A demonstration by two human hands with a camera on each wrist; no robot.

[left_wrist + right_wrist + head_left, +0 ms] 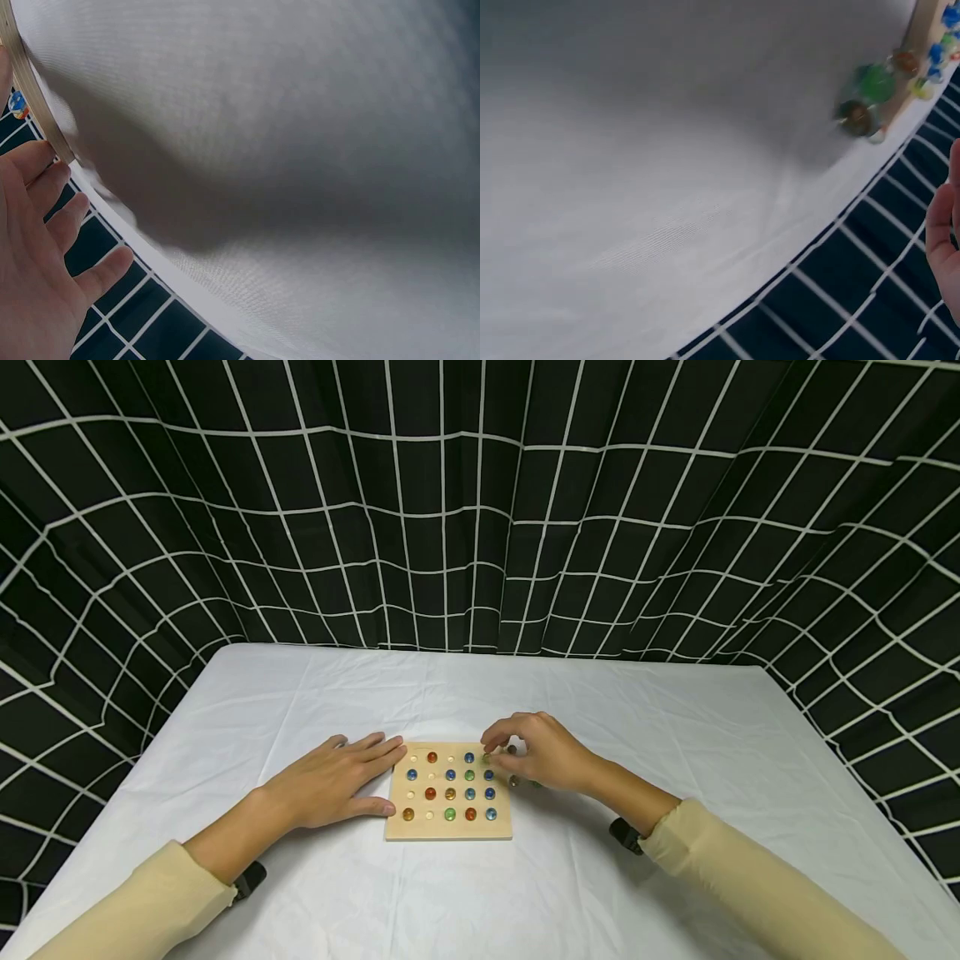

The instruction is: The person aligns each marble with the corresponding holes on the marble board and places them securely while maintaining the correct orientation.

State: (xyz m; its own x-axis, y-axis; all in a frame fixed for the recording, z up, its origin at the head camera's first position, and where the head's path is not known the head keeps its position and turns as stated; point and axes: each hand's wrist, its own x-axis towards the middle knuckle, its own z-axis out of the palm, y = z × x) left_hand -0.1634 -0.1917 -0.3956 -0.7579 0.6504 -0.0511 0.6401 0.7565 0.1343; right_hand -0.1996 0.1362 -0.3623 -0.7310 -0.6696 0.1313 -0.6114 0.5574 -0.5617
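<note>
A square wooden board (448,828) with rows of holes lies on the white tablecloth, and coloured marbles fill many of the holes. My left hand (382,777) rests flat on the cloth, its straight fingers against the board's left edge (30,90). My right hand (489,750) hovers at the board's top right corner, thumb and fingers curled together on a yellow-green marble (486,759). Loose marbles (514,781) lie on the cloth just right of the board, partly hidden under that hand. In the right wrist view the loose marbles (862,101) sit beside the board's edge (928,22).
The white-clothed table (675,735) is bounded by a black curtain with a white grid (480,527) behind and at both sides. Bare cloth spreads around the board in every direction.
</note>
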